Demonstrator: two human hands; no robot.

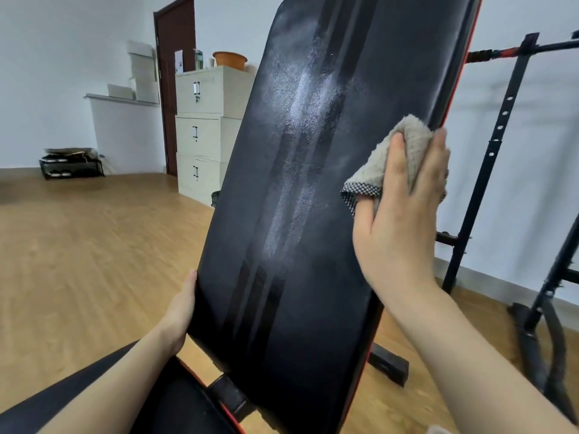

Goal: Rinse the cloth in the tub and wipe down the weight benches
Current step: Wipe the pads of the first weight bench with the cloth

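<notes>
The black padded backrest of the weight bench stands raised at a steep tilt, with red trim along its right edge and pale, streaky smears running down its middle. The right hand presses a grey-beige terry cloth with a checked hem against the pad near that right edge, about halfway up; the fingers lie fairly straight over the cloth while the thumb is tucked under the hem, so the cloth is pinched in the hand. The left hand grips the backrest's left edge low down, thumb on the front face and fingers out of sight behind it. Below, the seat pad meets the backrest at a hinge. Behind on the left, a cream filing cabinet stands beside a dark door and carries an orange basin. A black rack stands at the right on the wooden floor
</notes>
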